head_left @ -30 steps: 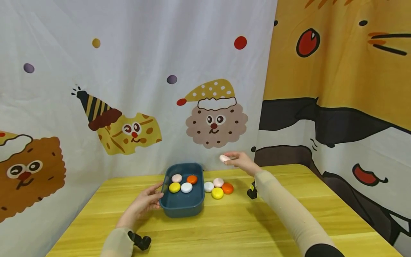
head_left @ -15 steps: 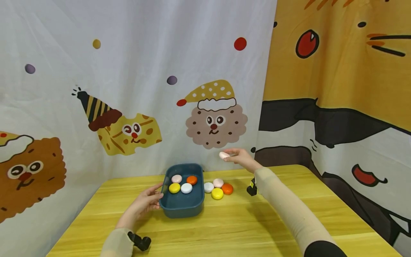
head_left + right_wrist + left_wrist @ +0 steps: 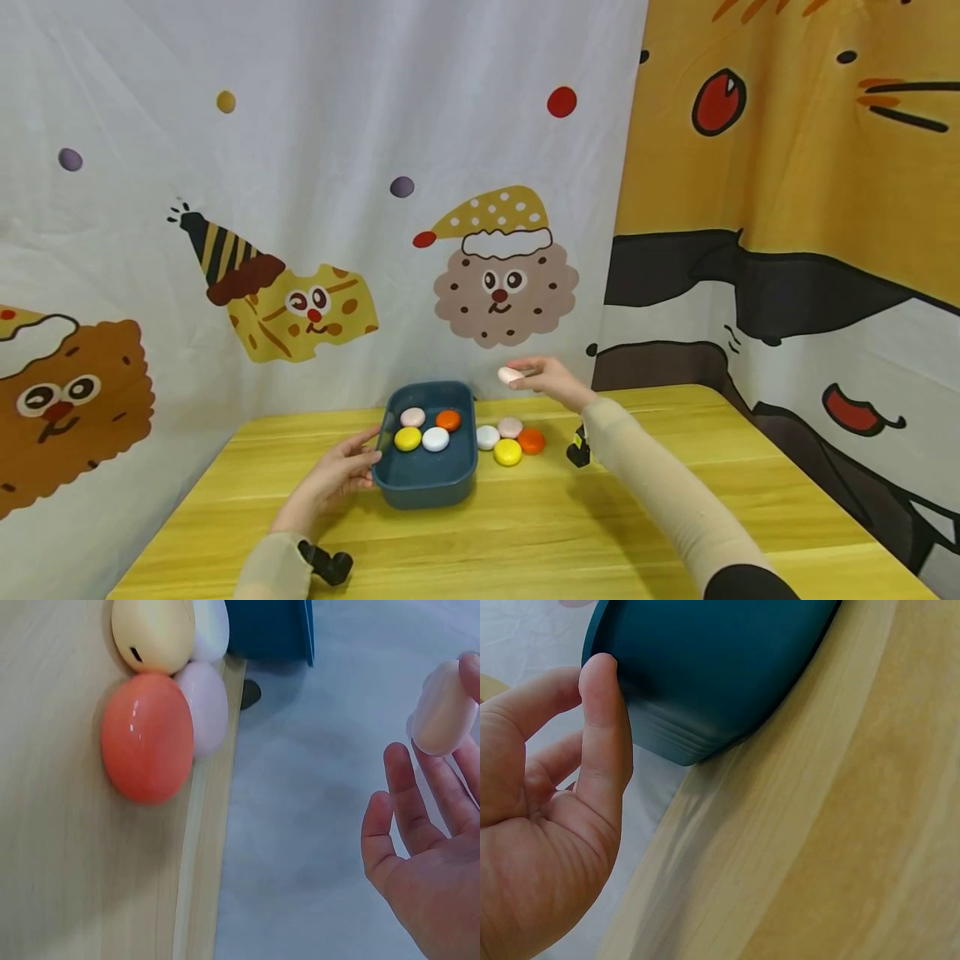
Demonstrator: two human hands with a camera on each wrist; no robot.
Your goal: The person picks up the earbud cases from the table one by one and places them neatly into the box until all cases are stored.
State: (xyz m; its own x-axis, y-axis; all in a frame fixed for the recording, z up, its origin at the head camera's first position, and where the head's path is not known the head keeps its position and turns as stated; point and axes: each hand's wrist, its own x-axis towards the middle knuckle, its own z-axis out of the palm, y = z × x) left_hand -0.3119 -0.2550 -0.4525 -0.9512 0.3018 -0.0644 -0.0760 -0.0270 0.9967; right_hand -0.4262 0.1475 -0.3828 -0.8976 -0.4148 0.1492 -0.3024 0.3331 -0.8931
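Observation:
My left hand holds the left side of a dark blue rectangular bin, its thumb at the rim in the left wrist view. Inside lie rounded glossy discs: pale pink, orange, yellow and white. Up behind the table discs, my right hand pinches a pale pink rounded disc between thumb and fingers. In the right wrist view this disc has small clear bumps along one edge, and the other fingers are spread below it.
Right of the bin, a second cluster sits on the wooden table: a white disc, a pink disc, an orange disc and a yellow disc. A printed curtain hangs behind the table's far edge.
My right hand rises slightly, then shifts left and a little down with the pale pink disc, nearer the bin. My left hand and the bin stay in place.

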